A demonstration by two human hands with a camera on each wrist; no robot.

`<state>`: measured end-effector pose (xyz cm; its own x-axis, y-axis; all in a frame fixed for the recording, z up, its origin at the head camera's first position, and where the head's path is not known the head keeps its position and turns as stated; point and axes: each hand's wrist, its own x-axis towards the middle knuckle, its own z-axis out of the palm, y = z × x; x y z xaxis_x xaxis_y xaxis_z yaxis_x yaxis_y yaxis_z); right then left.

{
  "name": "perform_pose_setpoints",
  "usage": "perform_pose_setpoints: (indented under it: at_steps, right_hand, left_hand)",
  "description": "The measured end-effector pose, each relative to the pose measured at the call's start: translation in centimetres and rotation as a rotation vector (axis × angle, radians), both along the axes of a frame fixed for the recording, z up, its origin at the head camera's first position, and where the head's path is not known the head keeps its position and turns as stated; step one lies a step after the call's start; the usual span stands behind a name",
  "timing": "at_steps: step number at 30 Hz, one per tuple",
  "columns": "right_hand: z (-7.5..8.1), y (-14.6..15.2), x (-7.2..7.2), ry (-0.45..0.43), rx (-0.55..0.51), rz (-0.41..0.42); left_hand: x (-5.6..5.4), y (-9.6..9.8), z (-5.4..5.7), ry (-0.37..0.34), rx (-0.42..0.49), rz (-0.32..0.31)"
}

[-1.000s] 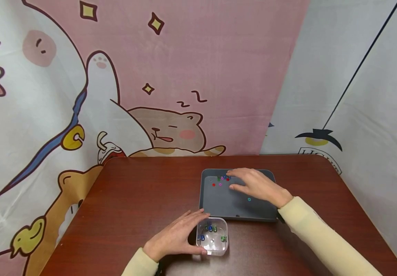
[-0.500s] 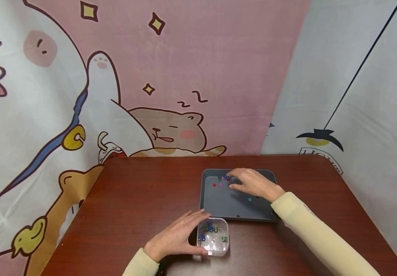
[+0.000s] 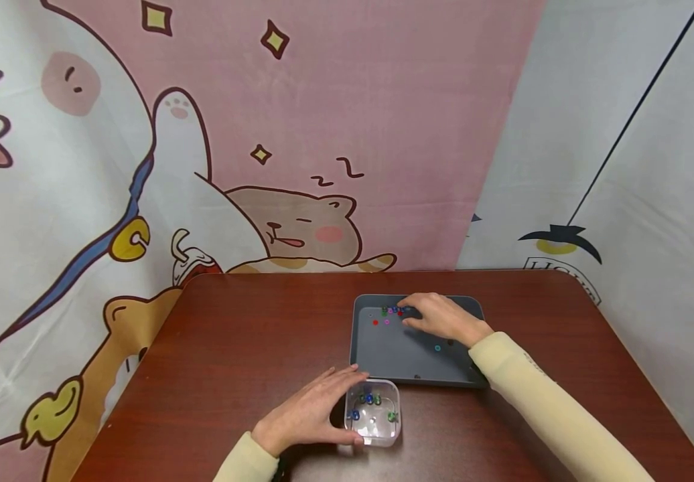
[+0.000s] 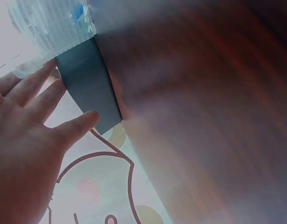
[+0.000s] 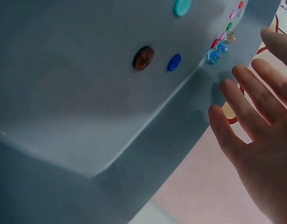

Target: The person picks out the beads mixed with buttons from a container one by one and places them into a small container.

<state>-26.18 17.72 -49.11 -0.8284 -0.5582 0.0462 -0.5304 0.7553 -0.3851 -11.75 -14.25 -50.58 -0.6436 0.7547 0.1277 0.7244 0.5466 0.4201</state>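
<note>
My left grip (image 3: pixel 311 412) is spread along the side of a clear box (image 3: pixel 374 435) on the surface (image 3: pixel 250 321), thumb by one corner, fingertips by another, a few blue and green beads (image 3: pixel 369 399) inside it. My right grip (image 3: pixel 446 318) hangs over the grey tray (image 3: pixel 398 361), fingers apart. Some glass beads (image 5: pixel 213 56) sit just off its fingertips, can't tell if I'm touching any. Turquoise button (image 3: pixel 437 348) is nearer me than that grip.
</note>
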Motion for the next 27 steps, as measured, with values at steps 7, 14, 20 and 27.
perform_pose_setpoints:
  at_steps: [7, 14, 20, 27]
  right_hand:
    - [-0.5, -0.1, -0.4, 0.001, -0.004, 0.003]
    - [-0.9, 0.0, -0.7, -0.015, -0.007, 0.010]
    - [-1.4, 0.1, -0.9, -0.024, -0.018, 0.015]
    - [-1.8, 0.2, -1.0, -0.021, -0.024, 0.019]
  left_hand:
    - [0.0, 0.0, 0.0, -0.014, -0.006, 0.006]
    - [0.0, 0.0, 0.0, -0.026, -0.005, 0.009]
    - [0.1, 0.0, 0.0, -0.018, -0.006, 0.011]
    - [0.0, 0.0, 0.0, -0.020, -0.004, 0.013]
